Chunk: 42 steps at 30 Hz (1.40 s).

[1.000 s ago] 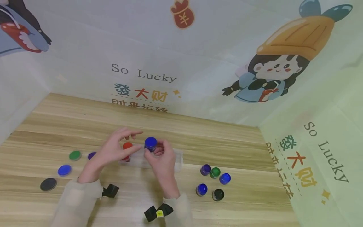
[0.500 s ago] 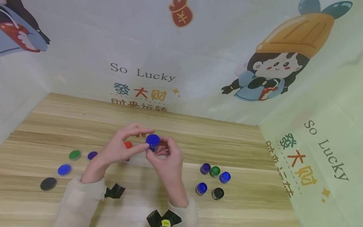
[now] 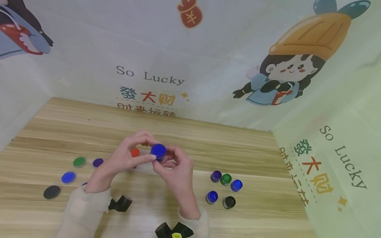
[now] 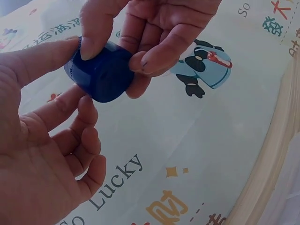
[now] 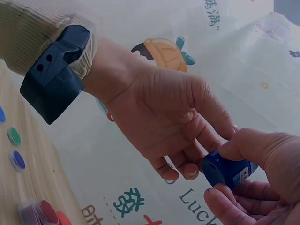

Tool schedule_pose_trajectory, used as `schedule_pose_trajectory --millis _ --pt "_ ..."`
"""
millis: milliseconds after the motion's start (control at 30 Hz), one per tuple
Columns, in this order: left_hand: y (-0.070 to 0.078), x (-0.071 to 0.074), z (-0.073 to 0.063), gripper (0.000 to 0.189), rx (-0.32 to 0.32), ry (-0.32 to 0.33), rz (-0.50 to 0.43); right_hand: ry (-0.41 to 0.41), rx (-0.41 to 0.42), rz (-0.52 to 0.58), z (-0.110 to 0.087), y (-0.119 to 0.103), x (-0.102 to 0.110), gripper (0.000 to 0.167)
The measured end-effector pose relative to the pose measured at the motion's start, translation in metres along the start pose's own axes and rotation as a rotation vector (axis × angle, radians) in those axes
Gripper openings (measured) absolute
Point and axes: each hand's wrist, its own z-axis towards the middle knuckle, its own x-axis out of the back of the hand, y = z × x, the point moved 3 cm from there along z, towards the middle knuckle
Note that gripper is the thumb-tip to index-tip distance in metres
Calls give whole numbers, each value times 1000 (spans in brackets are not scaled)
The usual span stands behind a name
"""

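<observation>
Raised over the table is a small blue paint jar (image 3: pixel 158 150) with its blue lid on. My left hand (image 3: pixel 128 153) pinches the lid between thumb and fingers. With thumb and fingertips, my right hand (image 3: pixel 178 170) grips the jar's body from the other side. The left wrist view shows the blue jar (image 4: pixel 108 77) tilted between both hands. A white label shows on the jar (image 5: pixel 229 171) in the right wrist view. Behind my left hand, a red jar (image 3: pixel 135 152) is partly hidden, at a clear plastic tray (image 3: pixel 147 168) that my hands mostly cover.
Loose lids lie at the left: green (image 3: pixel 79 162), purple (image 3: pixel 98 162), blue (image 3: pixel 68 177) and black (image 3: pixel 52 192). Small jars stand at the right, among them purple (image 3: pixel 216 176), green (image 3: pixel 226 179) and black (image 3: pixel 229 202). A printed white cloth (image 3: pixel 208 82) walls in the table.
My left hand has moved right to the blue jar, and its thumb and fingers have come onto the lid. My right hand has kept its grip, shifting slightly right.
</observation>
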Motion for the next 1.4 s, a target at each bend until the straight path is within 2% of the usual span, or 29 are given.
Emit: schedule_pose_trajectory --millis 167,300,433,533,700,800,933,1033,1167,1233,1333,1400 --pt "-2 -4 -2 27 11 28 -16 25 -13 7 -1 2 -2 28" --pt "-3 -9 -3 26 84 96 -9 60 -22 5 -2 5 -4 29" --pt "-2 -13 -4 27 150 153 38 91 -35 12 -3 9 -3 30" --pt "1 -12 -3 29 127 134 76 95 -23 20 -3 9 -2 30" --pt "4 -10 -1 34 15 61 16 62 16 41 -3 8 -3 29" --pt "3 -10 -2 31 61 93 38 48 2 51 -3 8 -4 30" --pt "3 -11 -4 34 168 135 148 46 -21 61 -4 9 -5 31" --pt "5 -10 -3 33 121 93 157 54 -14 61 -4 10 -5 29" --pt "7 -6 -3 34 54 41 92 62 -6 59 -3 9 -4 29" --pt "7 -6 -3 32 94 65 92 61 -12 62 -3 9 -4 30" --pt "5 -7 -3 30 154 119 145 53 -27 64 -4 9 -5 31" --pt "4 -8 -3 34 163 132 183 53 -33 63 -5 10 -5 31"
